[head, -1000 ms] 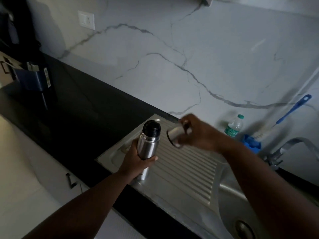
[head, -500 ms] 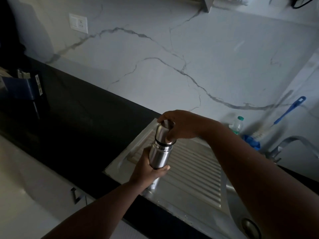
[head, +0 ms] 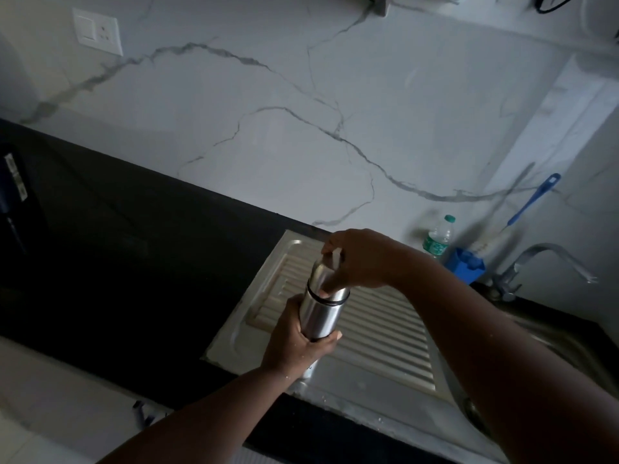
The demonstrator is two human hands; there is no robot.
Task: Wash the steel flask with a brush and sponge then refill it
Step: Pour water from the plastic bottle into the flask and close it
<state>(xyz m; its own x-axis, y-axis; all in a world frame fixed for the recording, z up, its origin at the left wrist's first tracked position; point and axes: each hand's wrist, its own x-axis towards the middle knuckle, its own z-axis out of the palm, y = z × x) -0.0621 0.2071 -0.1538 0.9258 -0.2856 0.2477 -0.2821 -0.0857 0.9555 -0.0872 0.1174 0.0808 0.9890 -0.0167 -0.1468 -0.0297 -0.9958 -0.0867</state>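
Above the ribbed drainboard (head: pixel 385 333), left hand (head: pixel 294 343) wrapped round steel flask (head: pixel 320 316), right hand (head: pixel 360 259) gripping its cap (head: pixel 326 272).

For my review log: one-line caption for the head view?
Left hand holds steel flask upright over drainboard; right hand grips its cap.

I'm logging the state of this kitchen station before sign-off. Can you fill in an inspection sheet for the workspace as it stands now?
Surface: steel ribbed drainboard set in a black counter.
Job's things: steel flask upright above the drainboard, steel cap seated on its top; blue-handled brush leaning on the wall.
Clutter: plastic water bottle, blue holder, both by the wall.
Hands: left hand grips the flask body; right hand grips the cap.
Cables: black cable at the top edge.
Surroundings: marble wall, wall socket, tap, sink basin partly hidden.
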